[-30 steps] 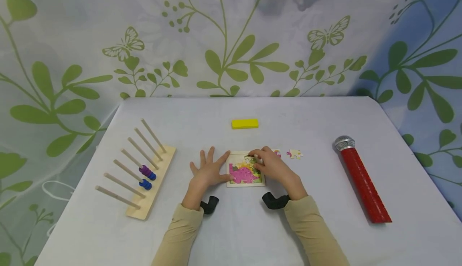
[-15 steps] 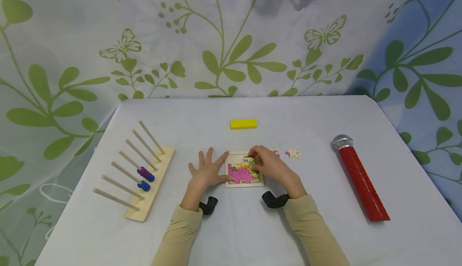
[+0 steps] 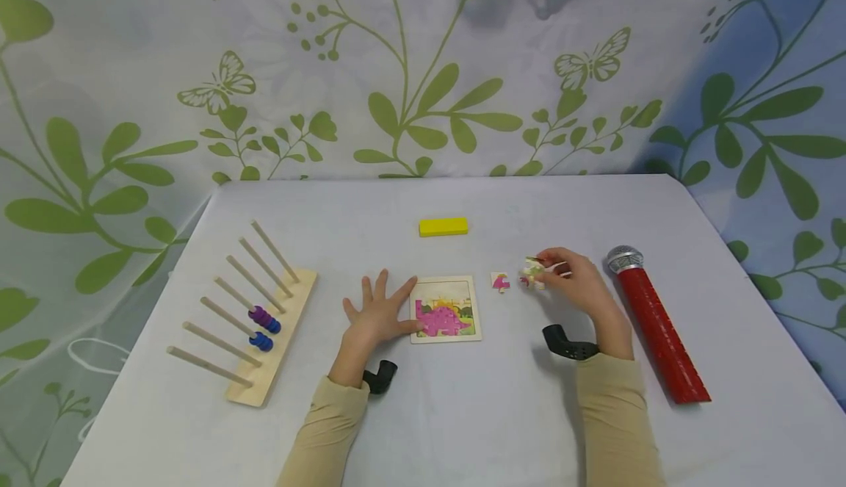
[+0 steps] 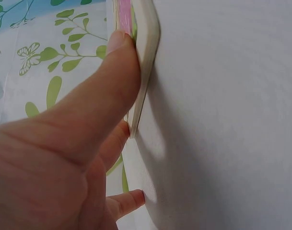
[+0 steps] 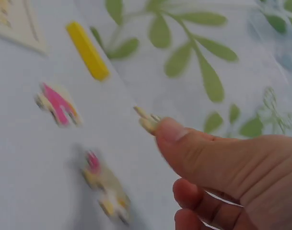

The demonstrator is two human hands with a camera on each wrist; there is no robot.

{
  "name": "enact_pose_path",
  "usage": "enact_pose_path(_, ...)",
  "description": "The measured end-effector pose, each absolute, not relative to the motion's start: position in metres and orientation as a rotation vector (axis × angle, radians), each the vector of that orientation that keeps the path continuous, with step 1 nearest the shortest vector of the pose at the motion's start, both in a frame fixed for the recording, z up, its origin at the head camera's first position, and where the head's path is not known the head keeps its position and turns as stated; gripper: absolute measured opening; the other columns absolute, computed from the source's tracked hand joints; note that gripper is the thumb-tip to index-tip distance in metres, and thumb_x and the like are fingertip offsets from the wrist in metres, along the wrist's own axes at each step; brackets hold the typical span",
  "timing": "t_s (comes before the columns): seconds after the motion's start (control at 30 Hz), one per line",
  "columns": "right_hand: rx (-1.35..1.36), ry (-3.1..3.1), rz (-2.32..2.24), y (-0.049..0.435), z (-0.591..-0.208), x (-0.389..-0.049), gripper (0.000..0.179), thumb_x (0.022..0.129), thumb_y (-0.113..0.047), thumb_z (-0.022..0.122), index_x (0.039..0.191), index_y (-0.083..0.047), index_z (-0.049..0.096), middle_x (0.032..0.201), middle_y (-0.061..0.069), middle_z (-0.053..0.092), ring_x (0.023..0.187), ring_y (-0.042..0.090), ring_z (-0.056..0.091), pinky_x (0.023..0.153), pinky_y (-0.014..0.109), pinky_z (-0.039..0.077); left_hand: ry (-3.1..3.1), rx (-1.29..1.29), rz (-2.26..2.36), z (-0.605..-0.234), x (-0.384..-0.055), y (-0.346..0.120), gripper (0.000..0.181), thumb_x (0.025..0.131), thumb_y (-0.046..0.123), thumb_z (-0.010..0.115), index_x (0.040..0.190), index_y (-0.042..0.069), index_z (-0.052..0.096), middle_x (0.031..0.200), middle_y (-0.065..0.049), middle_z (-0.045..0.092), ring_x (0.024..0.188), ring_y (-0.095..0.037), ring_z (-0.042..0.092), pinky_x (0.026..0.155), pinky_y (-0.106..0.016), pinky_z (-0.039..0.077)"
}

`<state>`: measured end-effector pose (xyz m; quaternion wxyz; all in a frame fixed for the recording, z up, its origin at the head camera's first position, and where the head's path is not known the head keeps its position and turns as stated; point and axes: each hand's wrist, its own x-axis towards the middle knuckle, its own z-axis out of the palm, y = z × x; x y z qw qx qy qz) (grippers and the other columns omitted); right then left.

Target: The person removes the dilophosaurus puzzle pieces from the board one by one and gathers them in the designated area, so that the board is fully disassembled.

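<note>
A square wooden jigsaw puzzle tray [image 3: 446, 338] lies flat on the table, with a pink dinosaur picture in it and a bare strip along its top. My left hand [image 3: 375, 319] spreads its fingers at the tray's left side; in the left wrist view the thumb [image 4: 105, 86] presses on its edge. Off to the right, my right hand [image 3: 581, 285] pinches a puzzle piece [image 5: 146, 123] between thumb and fingers, raised over the table. Below it lies a loose puzzle piece [image 5: 105, 184], partly covered in the head view. Another loose piece with pink [image 3: 500, 281] lies nearer the tray.
A yellow block [image 3: 443, 227] lies beyond the tray. On the left stands a wooden peg rack [image 3: 300, 289] with purple and blue beads [image 3: 263, 318]. A red toy microphone [image 3: 657, 325] lies to the right of my right hand. A leafy printed curtain [image 3: 423, 68] hangs behind the table.
My right hand has lifted a puzzle piece off the tray's upper right and carried it right, over the loose pieces. My left hand stays at the tray.
</note>
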<state>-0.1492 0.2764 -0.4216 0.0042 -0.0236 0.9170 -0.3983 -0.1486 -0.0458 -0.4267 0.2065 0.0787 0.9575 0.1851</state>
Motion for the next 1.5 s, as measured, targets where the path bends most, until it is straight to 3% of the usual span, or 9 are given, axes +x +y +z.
enact_pose_path(0.17, 0.055, 2.856, -1.185, 0.307, -0.425, -0.139, 0.038, 0.09, -0.018, 0.056, 0.123, -0.002, 0.049, 0.115, 0.021, 0.048, 0.099, 0.037, 0.05, 0.075, 0.045, 0.047, 2.671, 0.218, 0.492, -0.43, -0.149, -0.047, 0.078, 0.076, 0.048, 0.067, 0.142, 0.034, 0.028, 0.15, -0.013, 0.002, 0.132, -0.042, -0.008, 0.094, -0.069, -0.001)
enact_pose_path(0.37, 0.047, 2.842, -1.09, 0.317, -0.433, -0.138, 0.032, 0.09, -0.006, 0.052, 0.119, 0.006, 0.048, 0.111, 0.026, 0.048, 0.095, 0.038, 0.05, 0.076, 0.043, 0.045, 2.67, 0.221, 0.502, -0.43, -0.149, -0.047, 0.078, 0.076, 0.048, 0.067, 0.142, 0.034, 0.028, 0.15, -0.014, 0.003, 0.132, -0.042, -0.008, 0.093, -0.069, -0.001)
enact_pose_path(0.63, 0.114, 2.857, -1.061, 0.31, -0.431, -0.144, 0.04, 0.09, -0.007, 0.051, 0.126, 0.005, 0.039, 0.114, 0.029, 0.044, 0.099, 0.042, 0.047, 0.082, 0.052, 0.042, 2.672, 0.234, 0.501, -0.426, -0.151, -0.047, 0.078, 0.077, 0.048, 0.066, 0.142, 0.033, 0.027, 0.15, -0.014, 0.003, 0.132, -0.042, -0.007, 0.094, -0.069, 0.0)
enact_pose_path(0.8, -0.044, 2.935, -1.085, 0.275, -0.422, -0.153, 0.034, 0.091, -0.01, 0.053, 0.12, 0.005, 0.046, 0.104, 0.024, 0.049, 0.087, 0.036, 0.052, 0.073, 0.044, 0.045, 2.678, 0.23, 0.498, -0.424, -0.151, -0.047, 0.077, 0.077, 0.047, 0.066, 0.142, 0.033, 0.027, 0.15, -0.014, 0.003, 0.133, -0.042, -0.007, 0.094, -0.069, 0.0)
enact_pose_path(1.0, -0.374, 2.852, -1.101, 0.195, -0.419, -0.151, 0.034, 0.089, -0.013, 0.058, 0.119, 0.0, 0.052, 0.092, 0.012, 0.051, 0.069, 0.019, 0.05, 0.058, 0.03, 0.043, 2.673, 0.233, 0.492, -0.422, -0.149, -0.047, 0.077, 0.077, 0.047, 0.066, 0.142, 0.033, 0.028, 0.15, -0.014, 0.004, 0.133, -0.043, -0.005, 0.094, -0.069, 0.001)
enact_pose_path(1.2, -0.655, 2.788, -0.868, 0.136, -0.43, -0.139, 0.04, 0.086, -0.011, 0.062, 0.123, 0.0, 0.053, 0.098, 0.009, 0.051, 0.075, 0.016, 0.05, 0.069, 0.027, 0.047, 2.685, 0.247, 0.493, -0.422, -0.149, -0.045, 0.077, 0.076, 0.048, 0.066, 0.142, 0.033, 0.029, 0.149, -0.015, 0.005, 0.132, -0.043, -0.004, 0.093, -0.07, 0.002)
enact_pose_path(1.5, -0.643, 2.864, -0.773, 0.12, -0.435, -0.134, 0.033, 0.078, -0.009, 0.071, 0.109, -0.002, 0.061, 0.092, 0.007, 0.049, 0.077, 0.017, 0.051, 0.075, 0.028, 0.048, 2.693, 0.248, 0.491, -0.423, -0.148, -0.047, 0.078, 0.076, 0.049, 0.066, 0.142, 0.034, 0.028, 0.15, -0.015, 0.004, 0.132, -0.043, -0.005, 0.093, -0.07, 0.001)
